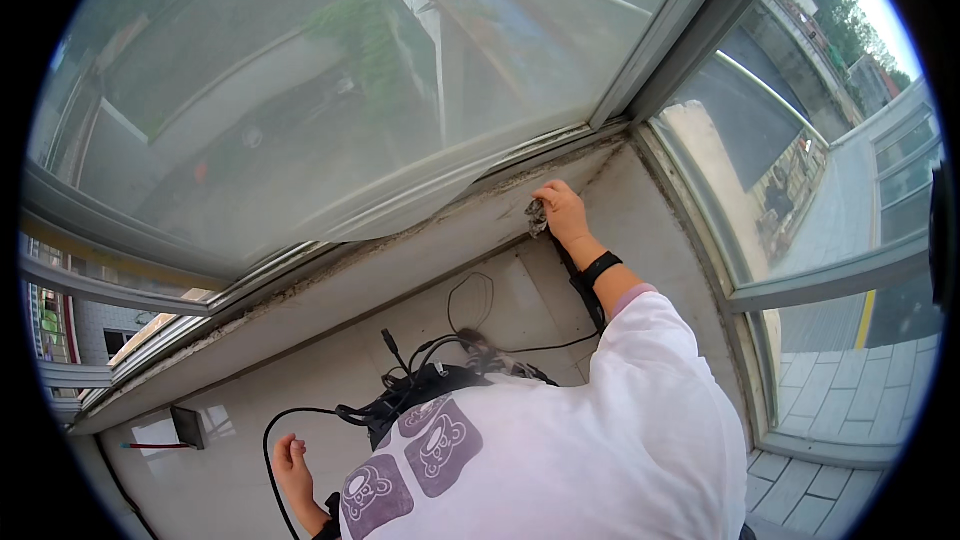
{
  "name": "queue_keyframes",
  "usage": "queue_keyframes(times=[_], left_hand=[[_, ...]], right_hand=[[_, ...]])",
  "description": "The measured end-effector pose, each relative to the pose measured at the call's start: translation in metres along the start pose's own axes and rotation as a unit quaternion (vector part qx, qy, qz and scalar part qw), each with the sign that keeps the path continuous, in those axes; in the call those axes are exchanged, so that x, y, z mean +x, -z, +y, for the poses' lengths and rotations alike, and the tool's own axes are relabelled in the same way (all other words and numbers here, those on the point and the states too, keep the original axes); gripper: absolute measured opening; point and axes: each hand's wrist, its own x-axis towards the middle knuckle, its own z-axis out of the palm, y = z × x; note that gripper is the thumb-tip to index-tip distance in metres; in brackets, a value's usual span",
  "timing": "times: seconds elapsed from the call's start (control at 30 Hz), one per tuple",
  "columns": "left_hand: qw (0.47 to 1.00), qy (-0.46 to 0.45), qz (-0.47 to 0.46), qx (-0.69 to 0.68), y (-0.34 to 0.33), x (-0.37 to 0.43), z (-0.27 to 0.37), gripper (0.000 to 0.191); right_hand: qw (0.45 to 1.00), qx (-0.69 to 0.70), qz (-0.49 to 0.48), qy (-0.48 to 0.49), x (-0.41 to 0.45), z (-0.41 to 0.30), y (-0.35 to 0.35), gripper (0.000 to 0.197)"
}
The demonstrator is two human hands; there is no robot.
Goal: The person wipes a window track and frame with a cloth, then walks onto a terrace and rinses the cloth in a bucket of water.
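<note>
My right hand [564, 211] reaches to the low ledge under the window and pinches a crumpled, dirty grey cloth or wad [536, 218] against the ledge's face, near the window corner. A black band circles that wrist. My left hand [293, 465] hangs low at the left over the tiled floor, its fingers loosely curled with nothing seen in them. A black cable [271, 439] curves close beside it. The window ledge [457, 229] has a rough, soiled upper edge along the window frame.
Large window panes [337, 90] stand in front, with more glazing [750, 187] at the right. Black cables [409, 367] bunch at my waist, and a thin wire loops on the floor. A dustpan-like object [188, 427] with a red stick lies at the left by the wall.
</note>
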Motion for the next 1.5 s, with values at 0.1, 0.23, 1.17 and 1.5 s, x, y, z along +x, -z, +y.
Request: queue_keyframes(times=[0.1, 0.23, 1.17, 1.5], left_hand=[[1.0, -0.014, -0.007, 0.021, -0.014, 0.01, 0.021, 0.016], [1.0, -0.023, -0.005, 0.015, -0.027, 0.007, 0.041, 0.016], [1.0, 0.002, 0.008, 0.014, -0.053, -0.022, 0.083, 0.018], [0.999, 0.005, 0.01, 0.036, -0.051, -0.021, 0.079, 0.018]], right_hand=[[0.988, 0.021, 0.137, -0.067, 0.027, 0.066, 0.023, 0.014], [0.944, 0.131, 0.195, -0.233, 0.077, 0.131, 0.047, 0.013], [0.828, 0.319, 0.318, -0.333, 0.118, 0.088, 0.023, 0.011], [0.859, 0.307, 0.288, -0.291, 0.084, 0.025, -0.034, 0.009]])
